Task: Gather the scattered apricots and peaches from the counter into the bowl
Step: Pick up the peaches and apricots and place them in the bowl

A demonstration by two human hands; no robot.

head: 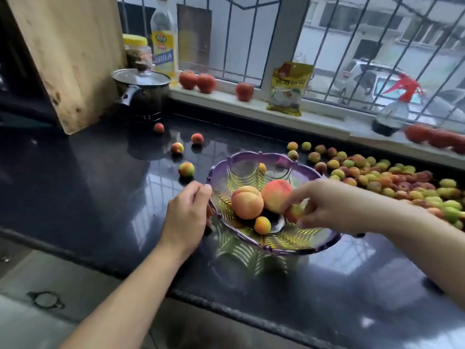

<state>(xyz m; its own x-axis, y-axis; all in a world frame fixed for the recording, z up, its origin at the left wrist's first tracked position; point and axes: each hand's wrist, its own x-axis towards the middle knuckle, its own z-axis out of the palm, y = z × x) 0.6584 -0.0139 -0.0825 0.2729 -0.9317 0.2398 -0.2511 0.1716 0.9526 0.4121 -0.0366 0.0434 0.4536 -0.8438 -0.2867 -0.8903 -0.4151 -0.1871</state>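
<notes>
On a glossy black kitchen surface (100, 172) beneath a barred window, a scalloped purple-rimmed glass bowl (251, 159) standing near the front edge. Inside the bowl, two peaches (247, 202) touching side by side, with one small apricot (262, 225) just in front of them. Over the bowl's right side, right hand (324, 205) with fingers curled round another small apricot (294, 212), pinched beside the right-hand peach. At the bowl's left rim, left hand (186, 215) with fingers curled, thumb and forefinger against the edge; whether gripping or merely touching, cannot tell. Left of the bowl, four loose fruits apart from one another: a green-and-red apricot (186, 169) nearest the rim, two more (177, 148) behind it, and a fourth (159, 127) by the base of a lidded dark pot (143, 94). Right of the bowl, a dense spread of apricots (377, 177) in yellow, green and red, reaching to the frame's edge. On the windowsill, three large red fruits (198, 81), a tall oil bottle (164, 41), a yellow-lidded jar (137, 50), a yellow packet (289, 89) and a red-topped spray bottle (392, 112). At upper left, a wooden board (68, 54) leaning over the surface.
</notes>
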